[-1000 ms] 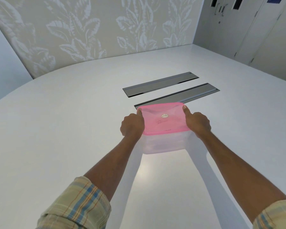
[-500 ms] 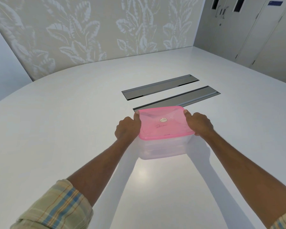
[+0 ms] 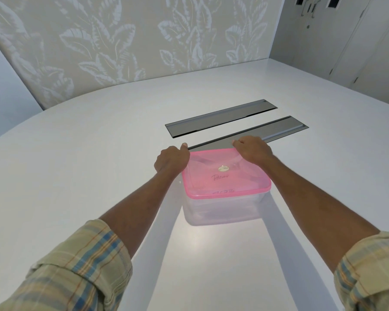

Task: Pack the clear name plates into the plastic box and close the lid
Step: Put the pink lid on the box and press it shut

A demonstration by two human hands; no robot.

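Note:
A clear plastic box [image 3: 222, 209] stands on the white table [image 3: 76, 176] with its pink lid [image 3: 222, 180] lying flat on top. Handwriting and a small round sticker mark the lid. My left hand [image 3: 172, 159] is curled over the lid's far left corner, thumb along the edge. At the far right corner my right hand [image 3: 252, 151] presses down with bent fingers. Faint clear shapes show through the box wall; I cannot make out the name plates.
Two long grey recessed panels [image 3: 220, 118] are set into the table just beyond the box. A leaf-patterned wall runs behind the table, and grey cabinet doors [image 3: 346, 41] stand at the far right.
Both hands have slid from the lid's side edges to its far corners. The view has moved closer, so the box sits nearer and lower in the frame.

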